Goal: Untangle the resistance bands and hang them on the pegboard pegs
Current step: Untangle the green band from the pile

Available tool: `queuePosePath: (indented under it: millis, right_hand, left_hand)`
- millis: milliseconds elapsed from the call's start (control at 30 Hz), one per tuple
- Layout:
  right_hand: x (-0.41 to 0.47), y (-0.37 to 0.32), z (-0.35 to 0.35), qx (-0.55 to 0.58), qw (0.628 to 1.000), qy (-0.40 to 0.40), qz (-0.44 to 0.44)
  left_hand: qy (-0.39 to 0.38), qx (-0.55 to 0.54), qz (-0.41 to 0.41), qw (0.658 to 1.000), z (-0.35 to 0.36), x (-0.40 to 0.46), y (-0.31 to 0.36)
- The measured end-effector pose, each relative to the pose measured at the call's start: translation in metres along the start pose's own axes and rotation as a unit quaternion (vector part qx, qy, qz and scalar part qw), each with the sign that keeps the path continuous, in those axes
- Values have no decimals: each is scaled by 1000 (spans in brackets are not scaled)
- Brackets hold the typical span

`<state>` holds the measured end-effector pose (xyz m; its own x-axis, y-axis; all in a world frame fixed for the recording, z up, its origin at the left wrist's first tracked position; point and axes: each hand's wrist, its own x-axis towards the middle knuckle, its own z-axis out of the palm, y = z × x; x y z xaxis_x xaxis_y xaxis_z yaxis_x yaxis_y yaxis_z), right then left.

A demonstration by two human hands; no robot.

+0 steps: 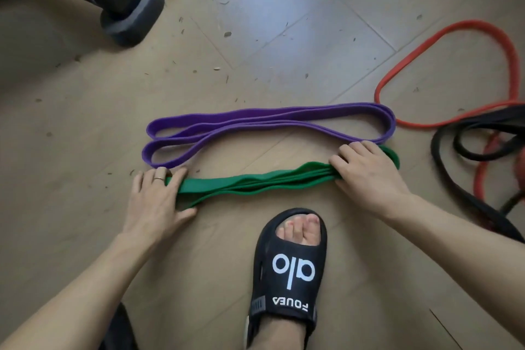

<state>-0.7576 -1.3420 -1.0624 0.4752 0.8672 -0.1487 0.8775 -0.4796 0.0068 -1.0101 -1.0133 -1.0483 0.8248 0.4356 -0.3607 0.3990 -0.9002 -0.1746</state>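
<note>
green band lies folded in several layers on the floor, just in front of the person's sandal. left hand is on its left end, fingers mostly straight and spread, thumb under the near edge, so it looks like pressing more than gripping. right hand covers the right end, fingers bent down over the bunched layers; whether it pinches them or only presses i cannot tell for sure, looks like a light hold.

purple band sits folded flat just beyond the green one, close but apart, already sorted. red band makes an open loop toward the right edge of the floor, and lower down it runs into a black band; those two look crossed, still tangled i'd say. dark equipment base at the far left corner. small bits of debris scattered on the floor. no pegboard in view.

handling guess: these are flat rubber loops, soft, floppy, light, stretchy, a bit grippy on the surface so layers cling and drag on each other. not fragile. the green one ripples along the middle, so it won't keep shape when lifted. best to take it at the folded ends, or gather all layers in the middle with one fist so it hangs as a bundle. for a peg, one end loop opened wide would do. the red and black need feeding through each other, not yanking.
</note>
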Motion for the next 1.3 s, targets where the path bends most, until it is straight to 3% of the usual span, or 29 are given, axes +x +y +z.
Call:
queuePosePath:
  millis: [333,533,800,1033,1167,1300]
  right_hand:
    - [2,5,4,14,999,31,2]
    - [-1,6,6,5,999,33,16]
    - [-1,9,8,-3,999,41,22]
    - [-1,9,8,-21,999,25,35]
    - [-3,11,9,-34,999,20,33]
    - [-6,13,9,-35,998,9,45]
  left_hand:
    - [-74,-14,40,996,4,-25,-17]
    - [11,-54,28,998,3,-22,-16]
    - [-31,-51,-8,998,11,-29,-18]
    - [-125,-100,-31,987,10,-44,-20]
    - [-85,-103,6,991,5,-46,-26]
    - [-38,-128,-10,991,6,-49,-21]
